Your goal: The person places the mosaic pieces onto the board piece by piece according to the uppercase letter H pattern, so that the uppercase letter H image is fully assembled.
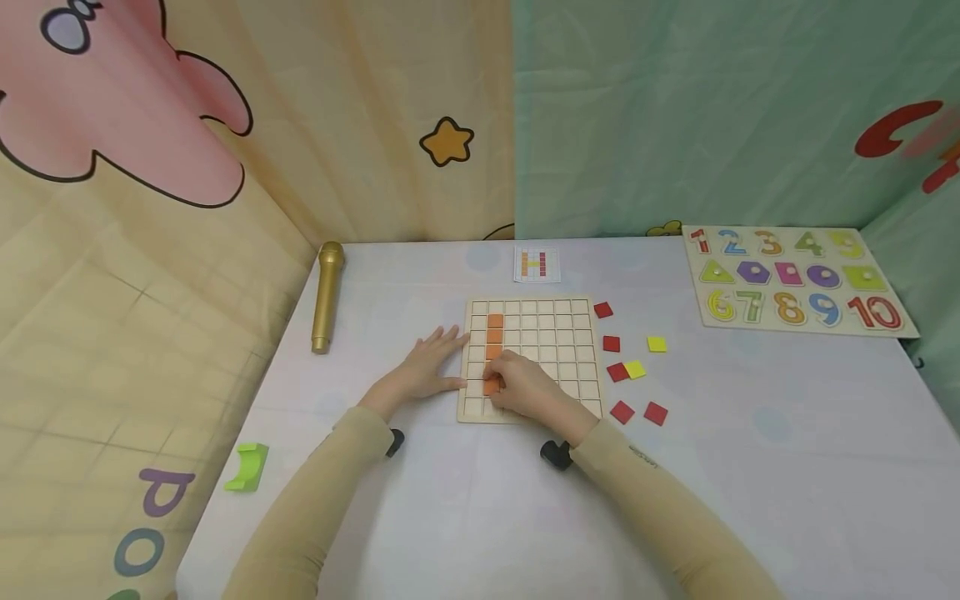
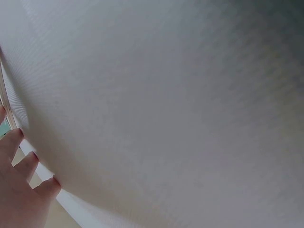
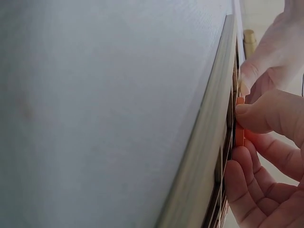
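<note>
A wooden grid board (image 1: 555, 308) lies flat on the table, with several orange square tiles (image 1: 495, 336) in a column near its left side. My right hand (image 1: 528, 387) pinches an orange tile (image 3: 240, 130) between thumb and fingers, low in that column, right at the board's surface. Part of the column is hidden under this hand. With fingers spread, my left hand (image 1: 427, 367) rests at the board's left edge, thumb and a fingertip touching the frame. In the left wrist view its fingertips (image 2: 53, 184) lie on the tabletop.
Right of the board lie several red tiles (image 1: 611, 343) and two yellow tiles (image 1: 657, 344). A pattern card (image 1: 537, 265) sits behind it. Further out are a number puzzle (image 1: 798, 283), a gold microphone (image 1: 327, 296) and a green curved block (image 1: 247, 467). Curtains (image 1: 637, 117) border the table.
</note>
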Demonstrator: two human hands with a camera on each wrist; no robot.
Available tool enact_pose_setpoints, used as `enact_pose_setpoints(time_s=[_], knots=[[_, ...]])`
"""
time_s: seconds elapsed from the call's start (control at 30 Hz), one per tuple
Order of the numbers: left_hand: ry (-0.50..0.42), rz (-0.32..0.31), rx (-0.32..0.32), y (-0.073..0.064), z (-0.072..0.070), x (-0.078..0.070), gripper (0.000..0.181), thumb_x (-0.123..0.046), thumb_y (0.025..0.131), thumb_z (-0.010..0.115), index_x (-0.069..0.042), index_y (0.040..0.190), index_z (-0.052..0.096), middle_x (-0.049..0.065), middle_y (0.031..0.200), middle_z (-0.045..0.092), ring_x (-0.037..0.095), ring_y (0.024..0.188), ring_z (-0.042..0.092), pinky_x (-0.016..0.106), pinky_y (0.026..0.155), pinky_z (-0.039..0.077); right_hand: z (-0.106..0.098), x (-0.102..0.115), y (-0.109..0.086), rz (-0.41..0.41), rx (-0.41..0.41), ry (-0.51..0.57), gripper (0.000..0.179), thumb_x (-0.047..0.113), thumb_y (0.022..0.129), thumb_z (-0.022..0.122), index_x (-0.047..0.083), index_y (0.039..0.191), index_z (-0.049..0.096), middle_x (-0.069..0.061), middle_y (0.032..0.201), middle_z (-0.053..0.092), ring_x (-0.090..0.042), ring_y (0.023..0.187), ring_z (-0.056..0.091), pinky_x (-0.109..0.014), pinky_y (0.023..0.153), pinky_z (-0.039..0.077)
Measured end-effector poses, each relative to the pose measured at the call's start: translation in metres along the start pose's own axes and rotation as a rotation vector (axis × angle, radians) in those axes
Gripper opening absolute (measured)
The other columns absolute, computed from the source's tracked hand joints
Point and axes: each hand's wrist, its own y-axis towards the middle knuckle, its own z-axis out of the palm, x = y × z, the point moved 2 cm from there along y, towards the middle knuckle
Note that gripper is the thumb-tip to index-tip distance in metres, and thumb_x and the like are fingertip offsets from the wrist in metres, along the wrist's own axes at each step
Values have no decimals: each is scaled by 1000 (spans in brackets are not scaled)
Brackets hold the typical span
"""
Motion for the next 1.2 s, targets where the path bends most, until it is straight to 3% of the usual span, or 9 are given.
enact_pose_setpoints(time_s=[0.43,0.63,0.77,0.9,1.03,1.2], knots=[[9,-1,-10,1,-1,2,84,-40,91,68,-17,158,23,10,167,9,34,154,1,59,123,3,-1,0,2,-11,-33,5,23,4,79,74,5,102,72,-2,91,58,-13,76,51,-24,65,46],[3,-1,-11,-1,-3,1,85,-39,91,69,-17,158,22,11,166,9,34,154,1,59,123,2,-4,-2,1,0,-47,72,20,7,81,76,6,101,73,-2,90,60,-12,77,53,-23,68,48],[6,-8,-8,-1,-4,0,86,-40,90,69,-18,158,22,10,166,9,34,154,1,59,123,2,-17,-11,-9,36,-83,161,20,11,84,74,7,104,73,-2,92,61,-14,81,54,-25,72,49],[7,-8,-5,0,-2,-1,86,-41,90,69,-18,158,22,9,167,9,33,154,0,58,123,2,-44,-38,-28,85,-164,229,21,13,87,71,6,107,72,-6,98,64,-19,88,58,-31,79,53],[6,-1,0,2,1,1,86,-41,90,69,-19,158,22,9,167,8,33,154,0,58,123,2,-74,-81,-51,185,-243,212,26,15,89,71,4,113,70,-12,107,67,-24,93,61,-35,82,55],[-3,4,-6,1,3,3,85,-41,91,69,-18,158,22,10,167,9,33,154,0,59,123,2,-105,-131,-76,343,-255,212,38,20,92,68,4,126,62,-19,126,59,-36,109,58,-48,92,55]])
